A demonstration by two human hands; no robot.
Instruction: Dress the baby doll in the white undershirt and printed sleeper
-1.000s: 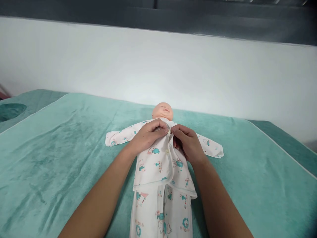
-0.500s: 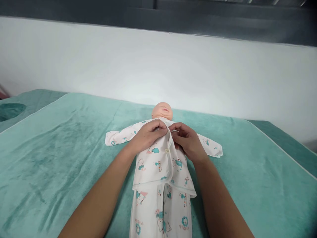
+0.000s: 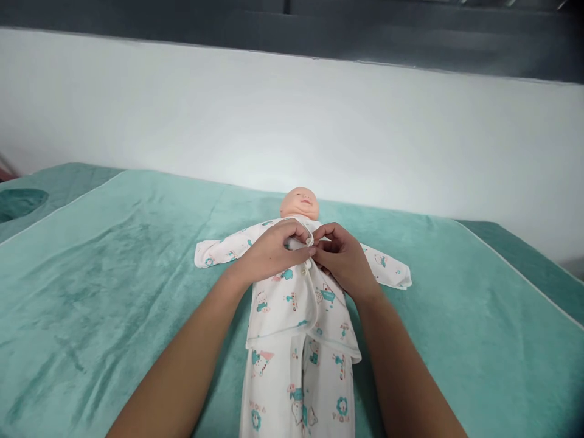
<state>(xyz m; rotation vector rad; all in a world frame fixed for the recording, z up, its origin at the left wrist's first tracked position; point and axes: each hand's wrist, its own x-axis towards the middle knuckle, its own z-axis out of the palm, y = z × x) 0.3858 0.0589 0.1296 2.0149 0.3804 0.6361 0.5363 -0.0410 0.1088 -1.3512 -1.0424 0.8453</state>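
Observation:
A baby doll [image 3: 300,204] lies on its back, head away from me, arms spread. It wears a white printed shirt [image 3: 278,304] and matching trousers [image 3: 274,389]. My left hand [image 3: 278,249] pinches the front edge of the shirt at the chest. From the other side my right hand [image 3: 342,258] grips the same opening, its fingertips almost meeting the left ones. A small button [image 3: 308,241] shows between the fingers, and another button [image 3: 305,271] sits lower on the front edge. The exact hold of the fingertips is partly hidden.
A green plush cover [image 3: 137,292] spreads under the doll. Behind it rises a white wall [image 3: 228,115] with a dark band [image 3: 182,24] above. At the far left is a round dark-green hollow [image 3: 20,204].
My left thumb has moved down along the shirt's edge, and the fingers of both hands have shifted around the upper button. The front edge is lifted and bent more at the chest.

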